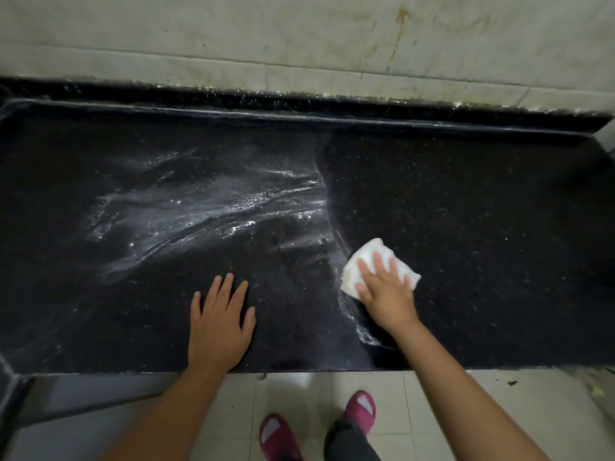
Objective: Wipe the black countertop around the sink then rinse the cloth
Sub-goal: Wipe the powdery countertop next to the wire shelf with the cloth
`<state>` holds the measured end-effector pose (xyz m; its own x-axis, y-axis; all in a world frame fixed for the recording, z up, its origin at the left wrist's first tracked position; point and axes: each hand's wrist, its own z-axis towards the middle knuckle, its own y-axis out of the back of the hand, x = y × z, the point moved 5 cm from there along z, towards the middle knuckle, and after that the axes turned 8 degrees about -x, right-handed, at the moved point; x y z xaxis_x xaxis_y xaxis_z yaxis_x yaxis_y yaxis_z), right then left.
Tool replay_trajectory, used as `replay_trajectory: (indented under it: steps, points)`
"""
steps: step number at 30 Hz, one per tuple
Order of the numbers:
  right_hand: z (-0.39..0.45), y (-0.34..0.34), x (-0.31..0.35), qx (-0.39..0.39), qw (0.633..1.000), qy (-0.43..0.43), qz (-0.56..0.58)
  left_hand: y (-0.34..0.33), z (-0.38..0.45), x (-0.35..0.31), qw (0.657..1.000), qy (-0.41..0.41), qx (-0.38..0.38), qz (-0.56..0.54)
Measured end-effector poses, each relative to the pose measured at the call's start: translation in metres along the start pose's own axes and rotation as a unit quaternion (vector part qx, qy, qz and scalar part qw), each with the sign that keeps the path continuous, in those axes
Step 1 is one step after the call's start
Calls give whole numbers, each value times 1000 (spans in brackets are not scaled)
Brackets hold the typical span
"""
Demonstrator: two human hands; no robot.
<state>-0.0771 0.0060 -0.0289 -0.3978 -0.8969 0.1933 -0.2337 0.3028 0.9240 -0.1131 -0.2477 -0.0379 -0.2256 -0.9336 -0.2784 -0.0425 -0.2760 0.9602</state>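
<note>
A black speckled countertop (466,211) fills the view. Whitish wet streaks (213,204) cover its left and middle part; the right part looks dark and even. A folded white cloth (372,252) lies flat on the counter right of centre. My right hand (386,291) presses down on the cloth with straight, spread fingers. My left hand (219,324) rests flat on the bare counter near the front edge, fingers straight and slightly apart. No sink is in view.
A raised black lip (299,104) runs along the back under a stained pale tiled wall (299,38). The counter's front edge (299,370) drops to a pale tiled floor (449,410), where my feet in red slippers (361,410) stand.
</note>
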Motion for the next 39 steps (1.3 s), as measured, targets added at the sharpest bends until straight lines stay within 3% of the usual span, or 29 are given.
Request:
replay_trajectory:
  steps: [3,6,11,16,21,25,29,32,35,39]
  points:
    - [-10,-16,47,-8,998,66,-13,-1,1,2,1000,-6,4,11]
    - [-44,-33,44,-47,992,104,-53,0,0,2,1000,-6,7,7]
    - [-90,-39,-25,5,997,19,-77,-1,1,3,1000,-4,12,3]
    - [-37,-11,-31,3,996,-81,-31,-3,1,5,1000,0,22,-6]
    - [-40,-46,79,-21,996,70,-47,-3,1,4,1000,-4,18,-4]
    - [-90,-64,51,-12,991,111,-73,-3,1,4,1000,-6,18,-7]
    - [-91,-28,-37,-15,994,10,-109,-4,2,6,1000,-8,13,-10]
    - [-56,-3,-73,-4,990,-135,-33,-5,2,6,1000,-12,14,4]
    - [-4,9,-39,-18,989,-145,-9,0,5,4,999,-22,3,23]
    - [52,-2,58,-20,999,-30,-10,-1,4,2,998,-35,7,52]
